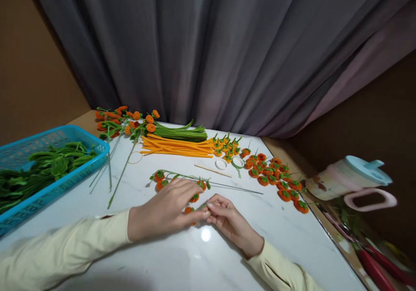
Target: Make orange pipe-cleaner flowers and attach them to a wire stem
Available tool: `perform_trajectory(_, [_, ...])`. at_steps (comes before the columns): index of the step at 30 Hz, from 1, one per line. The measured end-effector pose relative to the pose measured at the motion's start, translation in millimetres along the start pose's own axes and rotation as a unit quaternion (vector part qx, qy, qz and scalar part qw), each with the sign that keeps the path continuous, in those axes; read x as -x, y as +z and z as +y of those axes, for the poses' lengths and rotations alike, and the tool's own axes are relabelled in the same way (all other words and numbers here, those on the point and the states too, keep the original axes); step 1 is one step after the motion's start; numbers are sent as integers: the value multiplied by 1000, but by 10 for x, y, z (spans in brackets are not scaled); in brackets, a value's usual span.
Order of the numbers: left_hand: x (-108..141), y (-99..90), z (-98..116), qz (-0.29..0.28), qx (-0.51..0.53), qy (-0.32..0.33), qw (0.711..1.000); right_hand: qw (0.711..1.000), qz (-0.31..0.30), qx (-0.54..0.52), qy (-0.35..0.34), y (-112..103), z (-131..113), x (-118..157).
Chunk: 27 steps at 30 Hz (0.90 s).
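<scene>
My left hand point(169, 204) reaches over a small group of orange chenille fruits with green tops; one orange fruit point(194, 197) shows between its index finger and thumb. Another orange fruit point(189, 210) peeks out beside the thumb. The left thumb tip meets the fingertips of my right hand point(229, 221), which are pinched together. A bit of green appears at the pinch, but what is gripped there is too small to make out. Behind the left hand, more fruits on a green stem point(169, 172) lie on the white table point(260, 247).
A blue basket point(104, 148) of green chenille leaves stands left. Green strips point(182, 132), orange strips point(177, 146) and yellow fruits point(227, 145) lie at the back. Several orange fruits point(269, 174) spread rightward, near a thin rod point(237, 187), tape roll point(221, 164), cup point(344, 178) and red-handled tool point(373, 265).
</scene>
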<state>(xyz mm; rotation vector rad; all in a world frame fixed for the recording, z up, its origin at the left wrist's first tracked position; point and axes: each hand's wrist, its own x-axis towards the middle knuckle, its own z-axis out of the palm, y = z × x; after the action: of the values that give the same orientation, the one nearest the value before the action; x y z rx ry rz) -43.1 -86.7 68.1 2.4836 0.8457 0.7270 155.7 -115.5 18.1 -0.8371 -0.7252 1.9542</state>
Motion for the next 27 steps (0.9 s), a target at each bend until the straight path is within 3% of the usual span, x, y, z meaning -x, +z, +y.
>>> perform_trajectory(3, [90, 225, 34, 9, 68, -4, 998, 1000, -13, -16, -8, -12, 2, 13])
perform_trajectory(7, [159, 409, -81, 0, 171, -36, 985, 1000, -18, -14, -6, -38, -29, 21])
perform_trajectory(10, [167, 446, -167, 53, 172, -34, 983, 999, -33, -31, 23, -76, -51, -2])
perform_trajectory(14, [145, 449, -236, 101, 145, 44, 983, 988, -71, -67, 118, -134, -49, -42])
perform_trajectory(19, [116, 438, -258, 81, 105, 116, 984, 955, -191, -27, 224, -164, -21, -30])
perform_trajectory(27, [148, 419, -260, 67, 2, 211, 975, 947, -169, -21, 272, -220, -25, -52])
